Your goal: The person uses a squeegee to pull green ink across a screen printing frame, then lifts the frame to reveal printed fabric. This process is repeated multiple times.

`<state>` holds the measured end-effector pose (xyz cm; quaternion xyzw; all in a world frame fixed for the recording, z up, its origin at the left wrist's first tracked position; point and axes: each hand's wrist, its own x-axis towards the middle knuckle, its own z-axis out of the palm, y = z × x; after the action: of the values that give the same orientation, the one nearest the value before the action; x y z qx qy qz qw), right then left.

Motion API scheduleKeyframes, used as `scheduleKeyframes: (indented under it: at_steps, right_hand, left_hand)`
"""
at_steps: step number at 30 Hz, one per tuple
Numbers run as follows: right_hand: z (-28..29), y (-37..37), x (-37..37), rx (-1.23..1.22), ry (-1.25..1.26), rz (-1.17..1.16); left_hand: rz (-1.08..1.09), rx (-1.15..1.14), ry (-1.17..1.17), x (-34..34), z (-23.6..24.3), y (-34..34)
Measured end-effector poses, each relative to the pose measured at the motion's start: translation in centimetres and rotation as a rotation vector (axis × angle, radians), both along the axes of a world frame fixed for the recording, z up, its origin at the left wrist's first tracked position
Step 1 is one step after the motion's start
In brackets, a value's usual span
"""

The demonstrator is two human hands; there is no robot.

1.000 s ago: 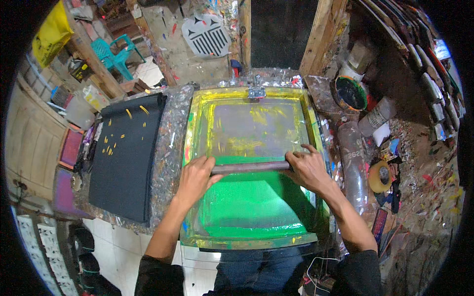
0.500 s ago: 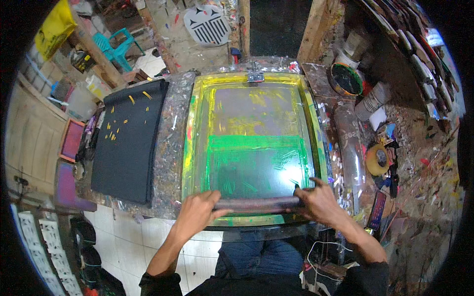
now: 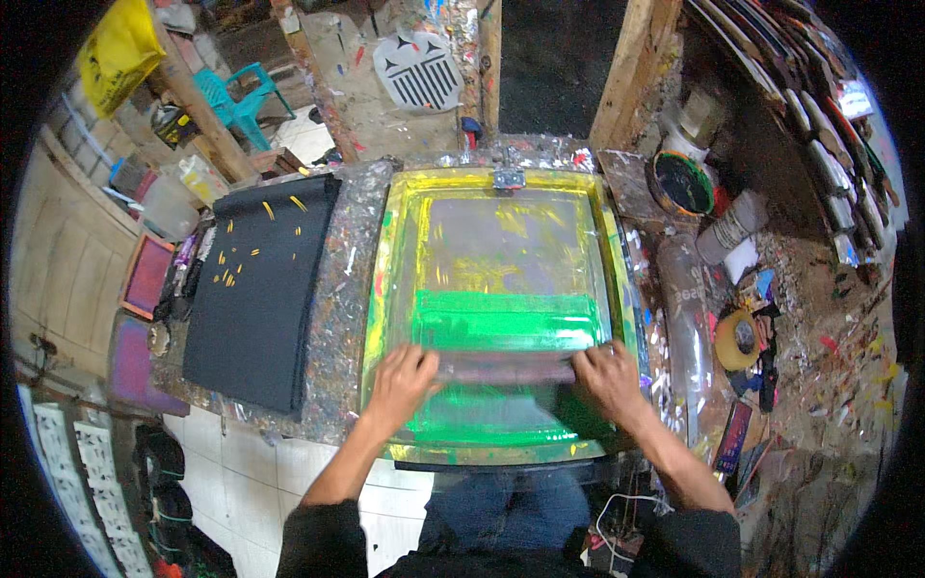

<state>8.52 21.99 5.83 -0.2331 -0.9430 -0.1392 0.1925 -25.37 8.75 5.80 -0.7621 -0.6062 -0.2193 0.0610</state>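
A dark squeegee (image 3: 506,368) lies crosswise over the screen printing frame (image 3: 376,318), slightly blurred by motion. My left hand (image 3: 403,383) is closed round its left end. Its right end is in the closed grip of my right hand (image 3: 609,380). Bright green ink (image 3: 501,318) covers the mesh on both the far and near sides of the squeegee. Yellow stains mark the far part of the mesh and the frame's border. A metal hinge clamp (image 3: 509,179) holds the frame's far edge. What lies under the screen is hidden.
A stack of black fabric (image 3: 260,318) with small yellow prints lies to the left on the ink-stained table (image 3: 342,250). On the right are a tub of dark green ink (image 3: 682,183), a clear cylinder (image 3: 686,308), a tape roll (image 3: 737,340) and a remote control (image 3: 733,433).
Both hands have pushed the squeegee away from the frame's near edge toward its middle. Green ink now covers the near part of the mesh more thickly. The view has shifted slightly.
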Motion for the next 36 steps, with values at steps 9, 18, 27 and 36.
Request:
scheduleKeyframes:
  at_steps: [9, 18, 27, 36]
  right_hand:
    - [2.0, 7.9, -3.5, -0.228, -0.009, -0.111]
    - [1.0, 1.0, 0.1, -0.406, -0.112, -0.078]
    - [1.9, -10.2, 3.3, -0.435, -0.167, -0.103]
    - [3.8, -12.5, 1.1, -0.261, -0.063, -0.249]
  left_hand:
    - [0.129, -0.046, -0.101, -1.7, 0.9, 8.1]
    - [0.053, -0.128, -0.084, -0.5, -0.8, 1.3]
    - [-0.026, -0.016, -0.18, 3.6, 0.0, -8.5]
    - [0.594, -0.232, -0.215, 1.7, -2.8, -15.8]
